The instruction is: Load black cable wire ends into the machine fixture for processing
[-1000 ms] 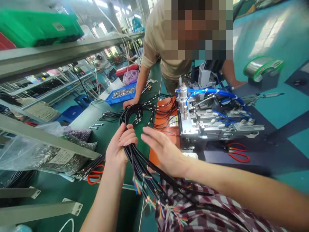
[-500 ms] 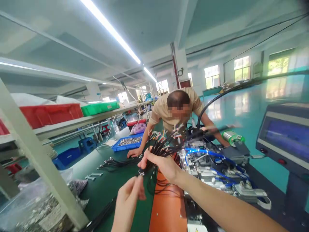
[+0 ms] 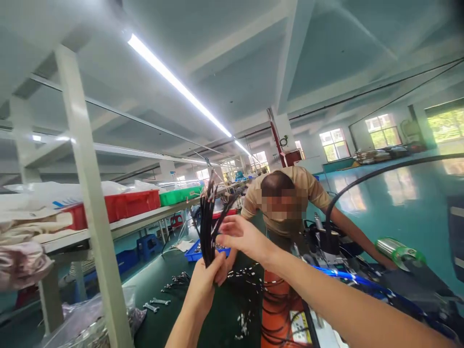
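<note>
A red bin point(image 3: 132, 204) sits beside a green bin point(image 3: 181, 195).

My left hand point(image 3: 205, 280) grips black cables point(image 3: 207, 227) nearly upright at seven o'clock, tops fanning slightly, my right hand point(image 3: 246, 241) close beside them.

A bundle of thin black cables point(image 3: 208, 220) has a smooth, plastic-looking sheath. Two small silver open-ended wrenches point(image 3: 155, 303) look like shiny metal on the matt, smooth dark green tabletop point(image 3: 174, 324). The long red bin point(image 3: 132, 205) and the bright green bin point(image 3: 181, 194) look like plastic. The crumpled clear bag point(image 3: 90, 321) is glossy plastic film. The beige shirt point(image 3: 311, 186) is matt cloth; the teal floor point(image 3: 366, 198) is glossy, reflecting the windows.
</note>
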`<action>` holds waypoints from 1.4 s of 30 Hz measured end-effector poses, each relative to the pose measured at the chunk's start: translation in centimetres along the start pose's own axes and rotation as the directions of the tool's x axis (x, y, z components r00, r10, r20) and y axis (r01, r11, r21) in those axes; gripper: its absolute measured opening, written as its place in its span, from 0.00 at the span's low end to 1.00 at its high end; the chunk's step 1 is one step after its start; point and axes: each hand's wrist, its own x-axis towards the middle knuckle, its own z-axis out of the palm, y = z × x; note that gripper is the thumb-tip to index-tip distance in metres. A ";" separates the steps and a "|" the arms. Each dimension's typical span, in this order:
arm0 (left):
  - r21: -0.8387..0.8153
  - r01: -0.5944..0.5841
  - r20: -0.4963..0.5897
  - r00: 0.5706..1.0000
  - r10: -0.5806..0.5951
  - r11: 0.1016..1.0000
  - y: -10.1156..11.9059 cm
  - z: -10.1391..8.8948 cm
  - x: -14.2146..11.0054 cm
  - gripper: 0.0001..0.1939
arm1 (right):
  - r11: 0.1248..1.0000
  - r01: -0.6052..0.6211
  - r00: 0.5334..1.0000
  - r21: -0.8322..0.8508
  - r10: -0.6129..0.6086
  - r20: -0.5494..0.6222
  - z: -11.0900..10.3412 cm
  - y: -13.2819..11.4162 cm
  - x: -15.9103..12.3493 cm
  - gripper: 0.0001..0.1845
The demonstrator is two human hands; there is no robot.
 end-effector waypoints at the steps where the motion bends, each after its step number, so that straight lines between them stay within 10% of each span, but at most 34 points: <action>1: -0.024 -0.001 -0.003 1.000 0.001 1.000 0.6 -0.4 0.2 0.26 | 0.999 0.032 0.998 -0.018 -0.033 -0.047 -0.1 -0.2 0.4 0.31; 9: -0.171 0.080 0.098 0.993 -0.063 0.982 1.5 -1.6 0.8 0.27 | 0.951 0.260 0.963 -0.169 -0.269 -0.028 1.8 -3.8 3.4 0.18; 15: -0.268 0.101 0.152 0.987 -0.062 0.958 0.7 -2.3 1.6 0.24 | 0.932 0.092 0.991 -0.349 -0.119 -0.055 0.7 -3.0 6.5 0.02; 29: -0.375 0.074 0.031 0.997 -0.067 0.924 -1.1 -5.9 3.4 0.23 | 0.943 0.025 0.999 -0.331 -0.036 -0.026 1.1 -3.7 8.8 0.08; 37: -0.356 0.049 0.016 0.999 -0.046 0.933 -1.3 -5.7 3.3 0.20 | 0.936 0.087 0.980 -0.342 -0.020 0.196 2.0 -3.6 8.4 0.07; 42: -0.311 0.066 0.050 0.997 -0.053 0.948 -0.7 -4.9 3.7 0.18 | 0.804 0.208 0.941 -0.556 -0.008 0.339 3.3 -4.3 7.3 0.27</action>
